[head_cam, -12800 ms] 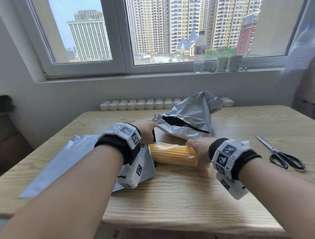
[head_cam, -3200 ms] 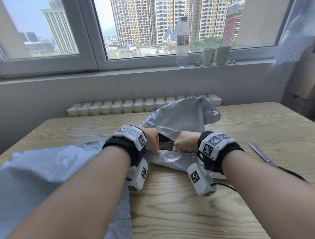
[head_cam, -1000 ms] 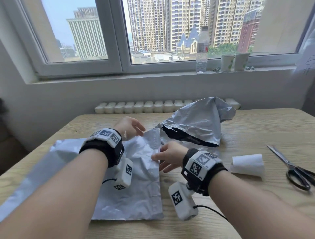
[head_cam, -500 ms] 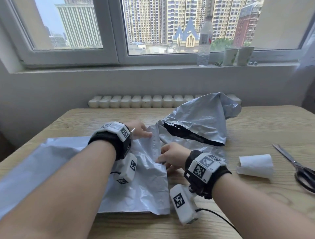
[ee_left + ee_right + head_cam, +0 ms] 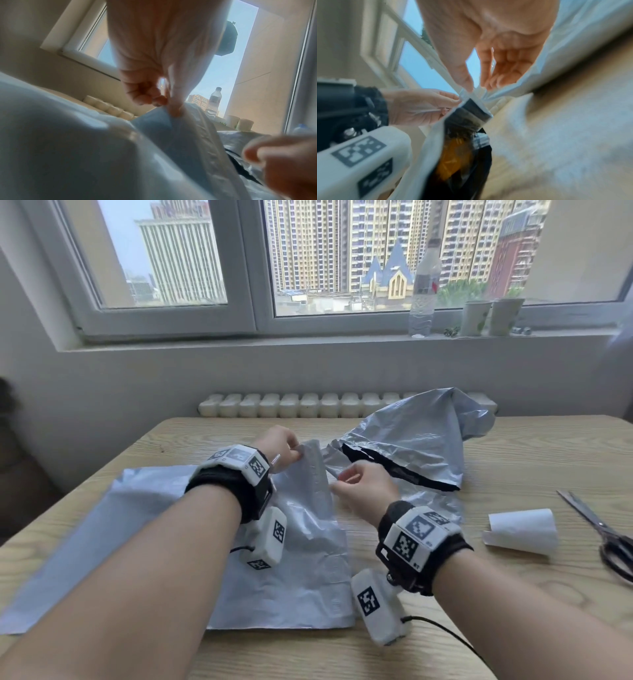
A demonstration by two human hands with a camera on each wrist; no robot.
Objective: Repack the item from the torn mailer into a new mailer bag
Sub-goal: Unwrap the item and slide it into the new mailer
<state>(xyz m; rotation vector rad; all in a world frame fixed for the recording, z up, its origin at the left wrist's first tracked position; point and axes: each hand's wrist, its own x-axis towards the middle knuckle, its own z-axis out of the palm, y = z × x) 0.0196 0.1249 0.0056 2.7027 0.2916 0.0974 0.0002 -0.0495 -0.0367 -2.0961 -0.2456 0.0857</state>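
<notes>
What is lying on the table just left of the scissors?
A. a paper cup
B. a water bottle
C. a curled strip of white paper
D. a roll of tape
C: a curled strip of white paper lies on the table beside the scissors; the water bottle and cups stand on the windowsill.

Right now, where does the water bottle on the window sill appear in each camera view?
Head: water bottle upper right of centre, standing on the sill.
Left wrist: right of centre, behind the left hand.
Right wrist: not in it.
Shared landmark: the two paper cups just right of the bottle.
</notes>
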